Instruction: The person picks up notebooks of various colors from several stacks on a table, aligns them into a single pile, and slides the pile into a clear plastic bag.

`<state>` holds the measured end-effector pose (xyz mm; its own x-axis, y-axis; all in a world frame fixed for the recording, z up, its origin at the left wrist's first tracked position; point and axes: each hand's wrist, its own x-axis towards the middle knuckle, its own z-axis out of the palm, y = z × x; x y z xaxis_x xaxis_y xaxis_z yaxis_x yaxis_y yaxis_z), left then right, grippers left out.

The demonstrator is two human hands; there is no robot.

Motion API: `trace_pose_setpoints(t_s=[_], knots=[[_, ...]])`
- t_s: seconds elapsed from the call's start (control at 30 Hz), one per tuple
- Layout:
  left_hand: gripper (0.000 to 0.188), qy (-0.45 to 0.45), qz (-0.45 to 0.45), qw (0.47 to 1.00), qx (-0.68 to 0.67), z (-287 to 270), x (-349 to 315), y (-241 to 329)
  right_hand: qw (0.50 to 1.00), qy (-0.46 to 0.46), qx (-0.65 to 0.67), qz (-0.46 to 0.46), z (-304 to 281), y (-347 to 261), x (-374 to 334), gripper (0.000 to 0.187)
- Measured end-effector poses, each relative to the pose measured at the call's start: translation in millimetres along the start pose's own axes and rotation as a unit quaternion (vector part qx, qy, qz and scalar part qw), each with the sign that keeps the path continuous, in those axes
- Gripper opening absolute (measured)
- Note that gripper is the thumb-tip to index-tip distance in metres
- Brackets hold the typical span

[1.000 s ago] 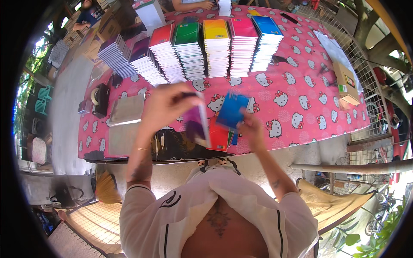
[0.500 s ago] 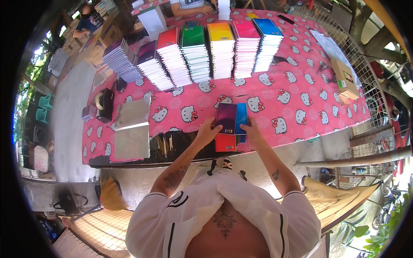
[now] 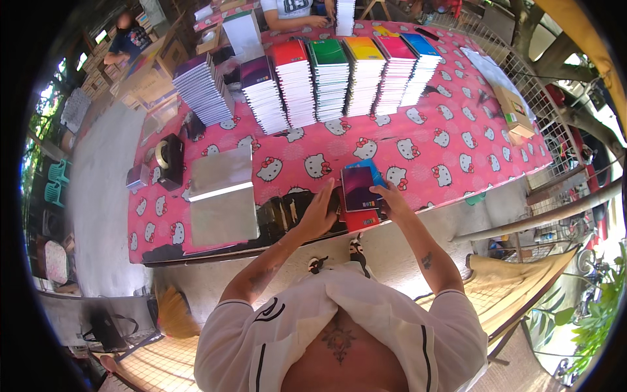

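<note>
A small pile of notebooks lies fanned at the table's front edge. On top is a purple notebook; a blue notebook shows behind it and a red notebook sticks out at the near end. My right hand grips the right side of the pile, its thumb on the purple cover and its other fingers mostly hidden. Just left of the pile, my left hand is open, fingers stretched out together and upright beside the notebooks' left edge. Whether its fingertips touch the pile I cannot tell.
Tall stacks of notebooks, including a green-topped stack, stand across the table's middle. Flat grey sheets, a tape dispenser and a small box lie left. A cardboard box sits right. A person works across the table.
My left hand has let go of the notebooks' left edge and straightened its fingers. The purple notebook now covers more of the blue one. The view has shifted slightly.
</note>
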<state>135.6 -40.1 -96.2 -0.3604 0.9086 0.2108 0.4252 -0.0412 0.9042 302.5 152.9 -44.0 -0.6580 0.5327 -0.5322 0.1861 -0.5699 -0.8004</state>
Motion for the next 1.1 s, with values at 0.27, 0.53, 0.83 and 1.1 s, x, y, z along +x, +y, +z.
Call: trace_pose_setpoints(t_s=[0.27,0.53,0.83,1.1], knots=[[0.078,-0.006,0.330,0.909,0.254,-62,-22,48,0.973,-0.222,0.058,0.015,48,12,-25,0.054],[0.085,0.005,-0.050,0.973,-0.226,-72,-6,12,0.909,-0.217,-0.086,-0.346,75,29,-17,0.092],[0.103,0.035,-0.012,0.971,-0.237,-60,-6,12,0.914,-0.105,-0.092,-0.381,108,55,1,0.097],[0.100,0.028,-0.001,0.989,-0.144,-49,-3,3,0.879,-0.103,-0.106,-0.453,105,59,7,0.105]])
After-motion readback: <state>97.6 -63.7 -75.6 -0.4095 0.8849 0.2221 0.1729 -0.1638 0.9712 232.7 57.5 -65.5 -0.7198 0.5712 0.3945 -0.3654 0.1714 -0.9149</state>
